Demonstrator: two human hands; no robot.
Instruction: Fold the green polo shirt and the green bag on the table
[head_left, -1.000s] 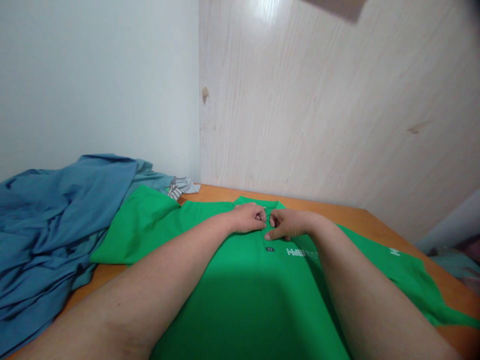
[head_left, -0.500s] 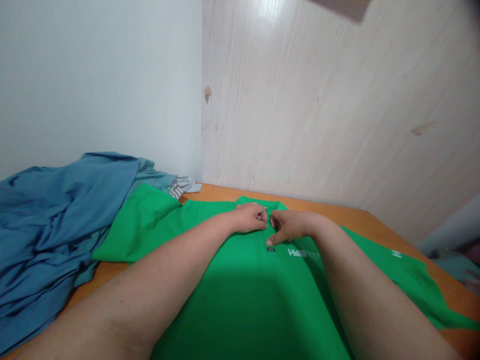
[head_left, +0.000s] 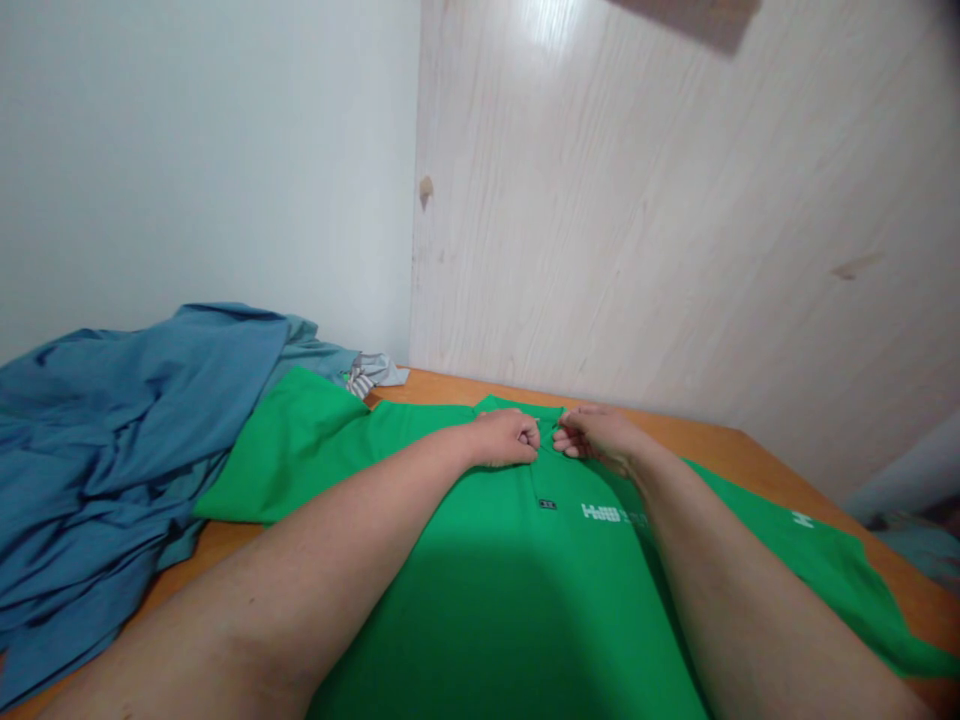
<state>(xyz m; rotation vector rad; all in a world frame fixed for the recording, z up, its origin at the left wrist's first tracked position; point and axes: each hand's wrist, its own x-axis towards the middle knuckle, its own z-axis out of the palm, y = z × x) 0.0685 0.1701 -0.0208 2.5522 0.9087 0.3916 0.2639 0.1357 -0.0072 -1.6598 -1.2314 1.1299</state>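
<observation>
Both hands, left hand (head_left: pixel 507 438) & right hand (head_left: pixel 596 436), pinched on green shirt (head_left: pixel 495 580) collar (laid flat) nr desk (head_left: pixel 720 445) far edge; blue cloth (head_left: pixel 112 440) at left.

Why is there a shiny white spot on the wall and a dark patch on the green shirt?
Head view: a light glares off the pale wood panel at the top; the green shirt is dimmer near the camera, shaded between the arms; both hands, left hand and right hand, look sharp; straight edges bend from the wide lens.

Both bare forearms stretch forward, left hand (head_left: pixel 508 438) and right hand (head_left: pixel 596 435) curled, fingertips nearly meeting.
</observation>
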